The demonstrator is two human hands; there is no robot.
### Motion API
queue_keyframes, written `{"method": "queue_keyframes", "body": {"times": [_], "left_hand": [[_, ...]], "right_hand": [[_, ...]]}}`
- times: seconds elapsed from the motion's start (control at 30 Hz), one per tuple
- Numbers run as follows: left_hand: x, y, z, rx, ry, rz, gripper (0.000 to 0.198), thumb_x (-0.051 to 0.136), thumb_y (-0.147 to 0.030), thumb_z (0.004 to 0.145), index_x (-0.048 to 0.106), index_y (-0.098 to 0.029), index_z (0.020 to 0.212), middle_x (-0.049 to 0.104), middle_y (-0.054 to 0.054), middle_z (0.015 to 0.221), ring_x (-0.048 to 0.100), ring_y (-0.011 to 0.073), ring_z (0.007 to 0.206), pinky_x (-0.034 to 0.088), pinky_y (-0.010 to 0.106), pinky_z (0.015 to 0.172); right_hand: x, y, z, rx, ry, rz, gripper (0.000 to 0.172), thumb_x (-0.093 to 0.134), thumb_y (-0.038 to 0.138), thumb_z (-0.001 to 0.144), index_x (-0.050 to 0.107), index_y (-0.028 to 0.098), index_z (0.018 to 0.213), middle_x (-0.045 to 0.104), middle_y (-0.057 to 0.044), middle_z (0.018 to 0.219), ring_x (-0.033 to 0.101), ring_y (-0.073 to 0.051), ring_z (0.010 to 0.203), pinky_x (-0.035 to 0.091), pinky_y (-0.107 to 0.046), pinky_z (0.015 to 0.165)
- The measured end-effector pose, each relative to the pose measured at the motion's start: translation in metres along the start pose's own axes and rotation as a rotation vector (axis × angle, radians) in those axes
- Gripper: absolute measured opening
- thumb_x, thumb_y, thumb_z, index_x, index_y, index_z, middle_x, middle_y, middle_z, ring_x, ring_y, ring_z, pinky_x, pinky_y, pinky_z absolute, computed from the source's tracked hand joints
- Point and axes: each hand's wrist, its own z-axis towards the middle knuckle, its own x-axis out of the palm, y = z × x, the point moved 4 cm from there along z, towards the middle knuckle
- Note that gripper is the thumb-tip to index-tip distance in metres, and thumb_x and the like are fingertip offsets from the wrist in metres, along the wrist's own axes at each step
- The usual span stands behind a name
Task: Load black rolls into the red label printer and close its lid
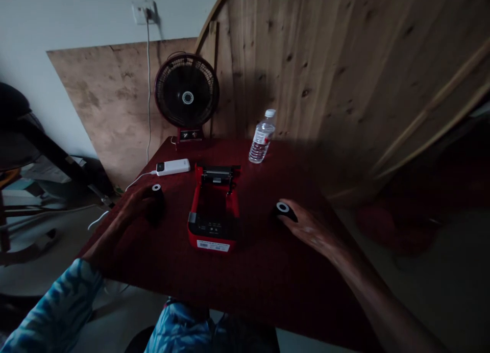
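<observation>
A red and black label printer [213, 229] sits mid-table with its top cover raised at the back and a white barcode sticker on its front. To its left, my left hand [138, 202] is closed around a dark object with a white ring on top [156, 187]; the object's lower part is lost in shadow. On the printer's right, my right hand [303, 224] grips a black object with a similar white ring [283, 207]. Both hands are close to the tabletop and apart from the printer.
The dark red table [252, 276] holds a white power bank [173, 167] with a cable, a small fan [187, 97] at the back left and a clear water bottle [262, 137] behind the printer. A wooden panel [306, 72] stands behind. A wall socket [144, 13] has a cord plugged in.
</observation>
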Motion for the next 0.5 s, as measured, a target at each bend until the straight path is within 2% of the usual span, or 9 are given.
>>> {"method": "queue_keyframes", "body": {"times": [0.23, 0.4, 0.5], "left_hand": [[0.004, 0.005, 0.008, -0.013, 0.021, 0.022, 0.036, 0.060, -0.039, 0.068, 0.069, -0.019, 0.097, 0.074, 0.006, 0.097, 0.068, 0.0291, 0.095, 0.055, 0.036, 0.082], [0.005, -0.001, 0.006, -0.025, 0.026, 0.015, 0.036, 0.063, -0.043, 0.069, 0.069, -0.019, 0.095, 0.074, 0.008, 0.097, 0.068, 0.0307, 0.095, 0.055, 0.038, 0.082], [0.002, -0.013, -0.011, 0.010, 0.106, -0.096, 0.045, 0.060, -0.054, 0.075, 0.068, -0.019, 0.101, 0.075, 0.011, 0.100, 0.070, 0.0307, 0.091, 0.057, 0.039, 0.077]], "right_hand": [[0.000, 0.010, 0.000, -0.079, -0.060, -0.116, 0.034, 0.056, 0.030, 0.080, 0.064, 0.027, 0.112, 0.072, -0.007, 0.111, 0.069, -0.029, 0.102, 0.054, -0.047, 0.092], [-0.021, 0.041, -0.012, -0.182, -0.120, -0.298, 0.038, 0.054, 0.030, 0.087, 0.058, 0.021, 0.124, 0.069, -0.012, 0.113, 0.066, -0.031, 0.103, 0.051, -0.049, 0.090], [-0.035, 0.060, -0.021, -0.231, -0.179, -0.355, 0.035, 0.051, 0.030, 0.093, 0.057, 0.019, 0.125, 0.067, -0.014, 0.116, 0.064, -0.031, 0.104, 0.049, -0.047, 0.090]]}}
